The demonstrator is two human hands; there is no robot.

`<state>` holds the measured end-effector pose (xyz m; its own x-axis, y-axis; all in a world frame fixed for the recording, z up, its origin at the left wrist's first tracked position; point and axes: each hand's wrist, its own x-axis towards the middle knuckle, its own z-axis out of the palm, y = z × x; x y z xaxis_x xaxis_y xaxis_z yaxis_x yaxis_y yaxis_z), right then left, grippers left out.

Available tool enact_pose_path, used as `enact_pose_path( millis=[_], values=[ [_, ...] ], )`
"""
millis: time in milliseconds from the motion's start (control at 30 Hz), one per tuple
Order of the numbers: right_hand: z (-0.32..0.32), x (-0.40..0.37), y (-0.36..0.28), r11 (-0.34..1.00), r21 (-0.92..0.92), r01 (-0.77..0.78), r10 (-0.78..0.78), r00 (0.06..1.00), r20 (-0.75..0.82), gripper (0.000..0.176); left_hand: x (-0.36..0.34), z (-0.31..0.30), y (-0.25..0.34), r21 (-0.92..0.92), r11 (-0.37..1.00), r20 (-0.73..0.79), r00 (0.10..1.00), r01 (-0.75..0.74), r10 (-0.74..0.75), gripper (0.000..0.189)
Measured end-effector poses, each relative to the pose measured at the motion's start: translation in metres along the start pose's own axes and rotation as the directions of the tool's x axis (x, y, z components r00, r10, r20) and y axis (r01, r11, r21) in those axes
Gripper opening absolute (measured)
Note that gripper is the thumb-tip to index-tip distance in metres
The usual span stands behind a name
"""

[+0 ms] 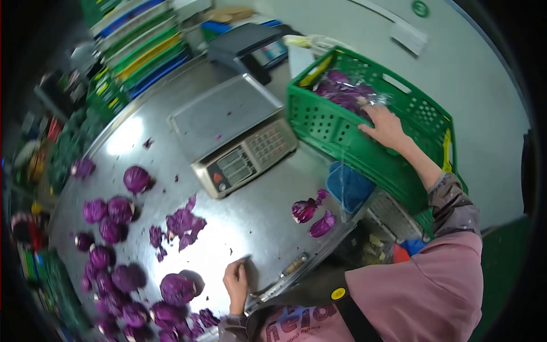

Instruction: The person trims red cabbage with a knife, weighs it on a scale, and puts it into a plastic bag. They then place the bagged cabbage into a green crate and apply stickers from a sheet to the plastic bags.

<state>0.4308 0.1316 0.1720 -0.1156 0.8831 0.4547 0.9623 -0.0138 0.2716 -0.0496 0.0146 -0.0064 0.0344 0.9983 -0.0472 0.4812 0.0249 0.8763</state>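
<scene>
My right hand point(384, 126) reaches into a green plastic crate point(330, 128), its thumb apart from the fingers. The fingertips are at clear plastic bags of red cabbage point(345, 94) lying at the crate's far end. My left hand point(235, 282) rests low at the near edge of the metal table point(273, 228), fingers curled in, with nothing visible in them. A knife point(294, 264) lies to the right of it at the edge. Several whole red cabbages point(178, 289) are gathered on the table's left side. Loose purple leaves point(185, 223) lie nearer the middle.
A weighing scale point(245, 159) stands mid-table, with a dark label-printing machine point(248, 48) behind it. Stacked coloured crates point(142, 51) rise at the back left. A blue cloth point(348, 185) and a trimmed cabbage piece point(304, 210) lie beside the green crate.
</scene>
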Motion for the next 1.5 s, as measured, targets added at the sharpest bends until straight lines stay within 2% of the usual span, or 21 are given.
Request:
enact_pose_path(
  millis=[100, 267, 333, 367, 400, 467, 533, 600, 667, 733, 867, 900, 933, 1000, 1133, 1200, 1267, 1367, 1433, 1467, 1500],
  values=[
    [-0.024, -0.039, 0.005, 0.97, 0.092, -0.226, 0.17, 0.897, 0.407, 0.04, 0.016, 0.005, 0.011, -0.03, 0.998, 0.059, 0.997, -0.049, 0.05, 0.013],
    [-0.012, -0.058, 0.028, 0.938, 0.203, -0.28, 0.191, 0.91, 0.369, 0.038, 0.029, 0.036, 0.043, -0.079, 0.988, 0.095, 0.986, -0.132, 0.139, 0.013],
    [-0.006, -0.049, 0.043, 0.774, 0.495, -0.395, 0.041, 0.812, 0.583, 0.039, 0.028, 0.057, 0.055, -0.099, 0.995, 0.168, 0.986, 0.011, 0.006, 0.014],
    [-0.002, -0.045, 0.05, 0.623, 0.595, -0.508, -0.042, 0.737, 0.674, 0.04, 0.03, 0.07, 0.063, -0.092, 0.995, 0.204, 0.979, 0.04, -0.02, 0.017],
    [0.001, -0.043, 0.057, 0.447, 0.648, -0.616, -0.15, 0.663, 0.734, 0.041, 0.036, 0.086, 0.074, -0.086, 0.996, 0.211, 0.978, 0.024, -0.006, 0.017],
    [0.004, -0.043, 0.069, 0.175, 0.596, -0.784, -0.247, 0.551, 0.797, 0.041, 0.047, 0.125, 0.103, -0.272, 0.958, 0.187, 0.982, 0.091, -0.041, 0.021],
    [-0.001, -0.037, 0.07, 0.211, 0.578, -0.788, -0.323, 0.502, 0.802, 0.043, 0.071, 0.163, 0.136, -0.256, 0.961, 0.262, 0.964, 0.1, -0.03, 0.043],
    [-0.003, -0.037, 0.072, 0.258, 0.61, -0.749, -0.325, 0.528, 0.785, 0.044, 0.095, 0.207, 0.173, -0.284, 0.958, 0.227, 0.973, 0.035, 0.032, 0.058],
    [-0.002, -0.042, 0.081, 0.251, 0.714, -0.653, -0.344, 0.629, 0.697, 0.043, 0.12, 0.244, 0.203, -0.325, 0.944, 0.227, 0.974, 0.06, 0.017, 0.062],
    [0.005, -0.051, 0.097, 0.29, 0.75, -0.594, -0.352, 0.663, 0.661, 0.041, 0.134, 0.272, 0.225, -0.376, 0.923, 0.214, 0.977, 0.081, 0.002, 0.066],
    [-0.007, -0.067, 0.146, 0.289, 0.738, -0.61, -0.399, 0.624, 0.672, 0.036, 0.138, 0.326, 0.257, -0.426, 0.905, 0.309, 0.943, 0.021, 0.124, 0.076],
    [-0.003, -0.077, 0.158, 0.25, 0.773, -0.583, -0.416, 0.656, 0.629, 0.034, 0.133, 0.339, 0.262, -0.364, 0.931, 0.286, 0.95, -0.011, 0.122, 0.08],
    [-0.013, -0.074, 0.169, 0.259, 0.718, -0.646, -0.409, 0.6, 0.688, 0.033, 0.127, 0.351, 0.266, -0.298, 0.954, 0.261, 0.958, -0.035, 0.117, 0.085],
    [-0.006, -0.084, 0.184, 0.222, 0.747, -0.626, -0.4, 0.64, 0.656, 0.033, 0.122, 0.368, 0.276, -0.31, 0.949, 0.245, 0.96, -0.059, 0.14, 0.095],
    [0.0, -0.085, 0.209, 0.286, 0.676, -0.679, -0.39, 0.562, 0.729, 0.031, 0.129, 0.395, 0.285, -0.192, 0.977, 0.306, 0.94, -0.094, 0.151, 0.1],
    [-0.001, -0.082, 0.22, 0.248, 0.623, -0.742, -0.322, 0.544, 0.775, 0.03, 0.136, 0.41, 0.293, -0.213, 0.973, 0.331, 0.931, -0.086, 0.155, 0.102],
    [-0.001, -0.081, 0.23, 0.248, 0.66, -0.709, -0.303, 0.591, 0.748, 0.028, 0.142, 0.423, 0.297, -0.212, 0.971, 0.338, 0.923, -0.114, 0.182, 0.097],
    [-0.001, -0.076, 0.25, 0.317, 0.576, -0.753, -0.211, 0.536, 0.817, 0.026, 0.155, 0.435, 0.3, -0.249, 0.957, 0.401, 0.884, -0.148, 0.242, 0.093],
    [0.004, -0.076, 0.263, 0.213, 0.387, -0.897, -0.133, 0.366, 0.921, 0.025, 0.171, 0.427, 0.299, -0.255, 0.949, 0.453, 0.843, -0.188, 0.289, 0.089],
    [0.007, -0.073, 0.264, 0.212, 0.388, -0.897, -0.139, 0.365, 0.921, 0.025, 0.181, 0.422, 0.295, -0.264, 0.936, 0.512, 0.789, -0.233, 0.341, 0.086],
    [0.008, -0.072, 0.263, 0.219, 0.369, -0.903, -0.104, 0.355, 0.929, 0.026, 0.192, 0.419, 0.281, -0.386, 0.914, 0.541, 0.771, -0.126, 0.335, 0.078]
  ],
)
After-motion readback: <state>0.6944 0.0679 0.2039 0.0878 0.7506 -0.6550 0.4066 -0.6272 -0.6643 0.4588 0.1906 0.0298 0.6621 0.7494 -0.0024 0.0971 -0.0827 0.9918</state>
